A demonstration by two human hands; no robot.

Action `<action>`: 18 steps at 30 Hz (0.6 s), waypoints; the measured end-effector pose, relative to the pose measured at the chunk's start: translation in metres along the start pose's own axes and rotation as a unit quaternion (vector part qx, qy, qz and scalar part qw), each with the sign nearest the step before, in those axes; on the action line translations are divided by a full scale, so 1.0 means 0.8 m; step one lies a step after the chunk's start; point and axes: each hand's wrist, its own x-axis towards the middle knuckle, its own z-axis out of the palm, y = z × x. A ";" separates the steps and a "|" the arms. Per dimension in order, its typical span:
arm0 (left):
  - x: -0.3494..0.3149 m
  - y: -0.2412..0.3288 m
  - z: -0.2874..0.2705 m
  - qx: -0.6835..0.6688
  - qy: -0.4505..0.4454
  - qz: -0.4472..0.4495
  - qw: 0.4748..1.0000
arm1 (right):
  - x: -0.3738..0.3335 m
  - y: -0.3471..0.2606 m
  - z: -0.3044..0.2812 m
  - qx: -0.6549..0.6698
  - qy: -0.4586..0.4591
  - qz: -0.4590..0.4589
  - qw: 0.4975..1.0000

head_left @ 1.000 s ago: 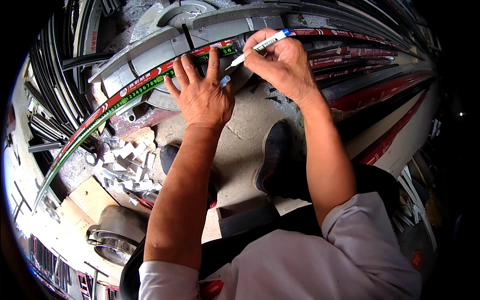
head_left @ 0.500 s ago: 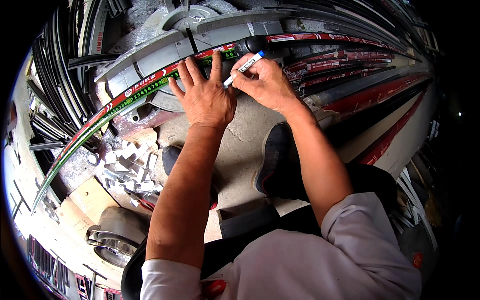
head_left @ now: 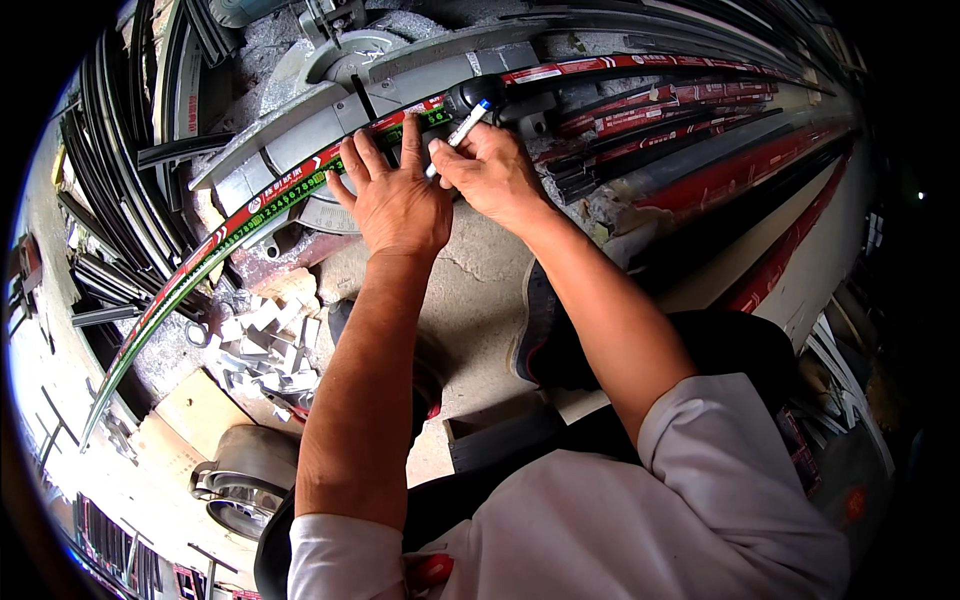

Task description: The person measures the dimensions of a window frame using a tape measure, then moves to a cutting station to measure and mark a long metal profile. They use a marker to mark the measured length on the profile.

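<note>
A long black profile with a red printed film (head_left: 292, 180) runs in an arc across the view. Along its near edge lies a green measuring tape (head_left: 240, 228) with figures. My left hand (head_left: 402, 208) rests on both, palm down, fingers spread. Just right of it, my right hand (head_left: 497, 178) pinches a white marker with a blue end (head_left: 468, 126). The marker slants, blue end up and away; its lower end is beside my left hand, and I cannot tell if it touches anything. A rounded black part (head_left: 474, 93) sits at the tape's right end.
Beneath the profile is a grey metal saw table (head_left: 310, 125) with a slot and fence. Black profiles (head_left: 115, 170) are heaped at left, red-filmed ones (head_left: 660, 118) at right. White offcuts (head_left: 270, 345) and a metal pot (head_left: 250, 465) lie lower left.
Both hands and the marker appear slightly farther left, as the whole view has shifted a little. My left hand stays spread on the profile; my right keeps its pinch on the marker.
</note>
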 end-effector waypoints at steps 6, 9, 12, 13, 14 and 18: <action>0.000 0.001 -0.005 0.005 0.021 0.003 1.000 | -0.007 0.008 -0.004 0.147 0.058 0.033 0.987; -0.001 0.001 -0.008 -0.007 0.006 0.013 1.000 | -0.027 0.023 -0.031 0.207 0.150 0.069 0.964; -0.001 0.004 -0.007 0.000 0.017 0.023 1.000 | -0.043 0.096 -0.044 0.167 0.181 0.130 0.961; 0.000 0.005 -0.008 -0.004 0.019 0.025 1.000 | -0.048 0.129 -0.041 0.134 0.179 0.156 0.962; -0.001 0.001 -0.008 -0.005 0.019 0.023 1.000 | -0.050 0.145 -0.037 0.102 0.172 0.182 0.963; 0.001 0.005 -0.008 -0.008 0.015 0.027 0.999 | -0.058 0.182 -0.035 -0.084 0.181 0.203 0.959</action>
